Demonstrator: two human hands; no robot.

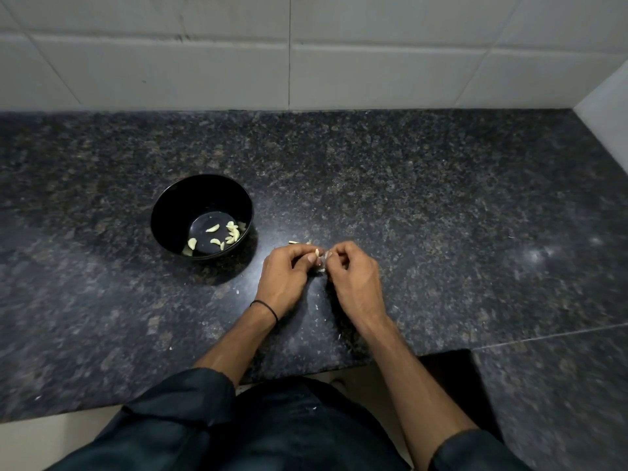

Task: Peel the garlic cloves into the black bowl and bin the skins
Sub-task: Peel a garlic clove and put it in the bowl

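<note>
A black bowl (170, 212) stands on the dark granite counter (441, 205), left of my hands, with several peeled garlic cloves (212, 228) lying in its bottom. My left hand (283, 278) pinches a pale garlic clove (317, 252) between thumb and fingers. My right hand (353, 277) meets it from the right and pinches thin papery skin (325, 261) at the clove. Both hands hover just above the counter, right of the bowl. A few loose bits of garlic (294, 243) lie on the counter just beyond my left hand.
Small flakes of skin (237, 292) dot the counter near my wrists. A tiled wall (306, 52) runs along the back and turns the corner at far right. The counter's front edge steps back at lower right. No bin is in view.
</note>
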